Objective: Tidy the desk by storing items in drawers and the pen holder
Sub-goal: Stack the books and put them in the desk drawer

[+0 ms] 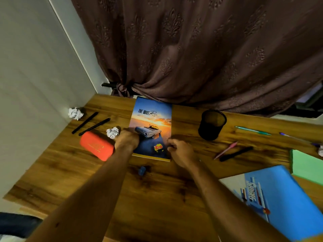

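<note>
A notebook with a sunset-and-car cover [151,119] lies flat on the wooden desk [157,198]. My left hand [127,138] grips its left edge near the bottom. My right hand [180,151] has curled fingers at the notebook's lower right edge. A black mesh pen holder [211,124] stands to the right, with nothing visible inside. Two black pens [90,124] lie at the left. A pink pen [226,150] and a black pen [236,153] lie at the right.
A red case [96,148] and two crumpled paper balls [112,132] [75,113] sit at the left. A small blue sharpener [142,170] lies near me. A blue book [277,198], a green pad [307,166], a teal pen [252,131] and a purple pen [295,137] lie at the right. A brown curtain [192,49] hangs behind.
</note>
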